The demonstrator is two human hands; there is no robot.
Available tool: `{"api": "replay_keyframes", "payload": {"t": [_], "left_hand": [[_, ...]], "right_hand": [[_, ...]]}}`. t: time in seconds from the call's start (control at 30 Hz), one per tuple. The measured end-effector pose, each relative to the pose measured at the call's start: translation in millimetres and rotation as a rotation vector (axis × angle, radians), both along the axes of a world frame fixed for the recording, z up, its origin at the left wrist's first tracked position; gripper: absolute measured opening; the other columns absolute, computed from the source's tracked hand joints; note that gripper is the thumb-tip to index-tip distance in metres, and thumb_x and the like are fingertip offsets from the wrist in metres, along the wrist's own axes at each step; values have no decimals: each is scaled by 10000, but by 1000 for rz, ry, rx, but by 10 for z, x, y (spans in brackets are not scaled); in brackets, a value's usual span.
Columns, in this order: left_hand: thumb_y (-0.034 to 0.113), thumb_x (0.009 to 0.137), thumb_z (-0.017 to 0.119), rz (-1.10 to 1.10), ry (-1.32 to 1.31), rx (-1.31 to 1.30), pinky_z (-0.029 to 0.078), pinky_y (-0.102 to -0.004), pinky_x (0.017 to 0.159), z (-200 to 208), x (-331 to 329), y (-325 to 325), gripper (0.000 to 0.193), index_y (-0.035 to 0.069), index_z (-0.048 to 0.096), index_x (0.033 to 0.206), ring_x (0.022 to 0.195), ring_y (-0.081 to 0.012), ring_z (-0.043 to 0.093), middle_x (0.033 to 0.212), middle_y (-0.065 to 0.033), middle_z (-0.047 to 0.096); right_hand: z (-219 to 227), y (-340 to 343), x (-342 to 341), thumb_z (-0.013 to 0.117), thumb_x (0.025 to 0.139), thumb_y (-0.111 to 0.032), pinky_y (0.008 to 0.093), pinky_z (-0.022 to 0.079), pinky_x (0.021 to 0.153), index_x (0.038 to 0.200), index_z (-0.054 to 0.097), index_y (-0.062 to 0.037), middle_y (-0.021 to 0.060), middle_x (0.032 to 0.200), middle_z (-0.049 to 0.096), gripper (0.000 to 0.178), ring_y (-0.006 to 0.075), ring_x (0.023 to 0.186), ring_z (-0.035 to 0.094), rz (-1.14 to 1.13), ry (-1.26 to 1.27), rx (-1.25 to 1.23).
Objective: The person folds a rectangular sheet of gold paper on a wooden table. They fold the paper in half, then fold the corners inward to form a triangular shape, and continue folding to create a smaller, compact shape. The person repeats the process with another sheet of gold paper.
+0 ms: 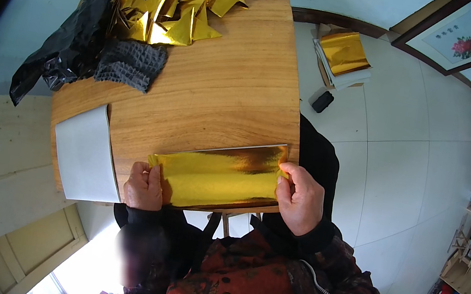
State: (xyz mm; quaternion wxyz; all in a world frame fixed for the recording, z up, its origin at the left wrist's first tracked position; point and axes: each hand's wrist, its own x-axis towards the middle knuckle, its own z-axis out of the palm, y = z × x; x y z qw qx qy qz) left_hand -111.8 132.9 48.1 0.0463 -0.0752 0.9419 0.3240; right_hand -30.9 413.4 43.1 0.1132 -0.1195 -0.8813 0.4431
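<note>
A sheet of shiny gold foil paper [218, 178] lies at the near edge of the wooden table [230, 97], bent over along its length, with a pale edge showing at its far side. My left hand [144, 187] pinches its left end between thumb and fingers. At the opposite end, my right hand [300, 200] grips the right edge, thumb and forefinger pressed together on the foil. Left of my left hand lies a white-grey folded sheet or stack of paper [88, 152], partly over the table's left edge.
Folded gold paper pieces [177, 7] are heaped at the table's far end, beside a black plastic bag [79, 32] and a dark grey textured cloth [132, 64]. On the tiled floor to the right lie a stack of gold sheets [344, 53] and a small black object [322, 101].
</note>
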Motion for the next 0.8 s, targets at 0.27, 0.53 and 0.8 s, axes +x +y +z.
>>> {"api": "replay_keyframes", "payload": {"t": [0.27, 0.53, 0.8], "left_hand": [[275, 903, 647, 117, -136, -64, 495, -437, 569, -18, -7, 41, 221, 64, 580, 906, 655, -351, 660, 715, -174, 664], [322, 894, 642, 48, -32, -66, 506, -485, 636, -100, 22, -2, 257, 78, 569, 925, 745, -401, 658, 777, -173, 682], [313, 892, 645, 27, -39, -99, 507, -492, 640, -87, 23, -1, 265, 92, 542, 996, 751, -406, 660, 792, -171, 691]], "right_hand": [[37, 25, -60, 631, 826, -26, 417, 523, 616, 994, 589, -60, 148, 846, 651, 176, 358, 735, 652, 33, -26, 197], [87, -51, -77, 643, 854, -72, 416, 506, 563, 993, 537, -97, 115, 816, 642, 177, 346, 665, 640, 59, -58, 455], [186, -50, -106, 679, 786, -28, 399, 523, 763, 1119, 552, -79, 127, 1131, 568, 360, 332, 983, 596, 91, -74, 561]]}}
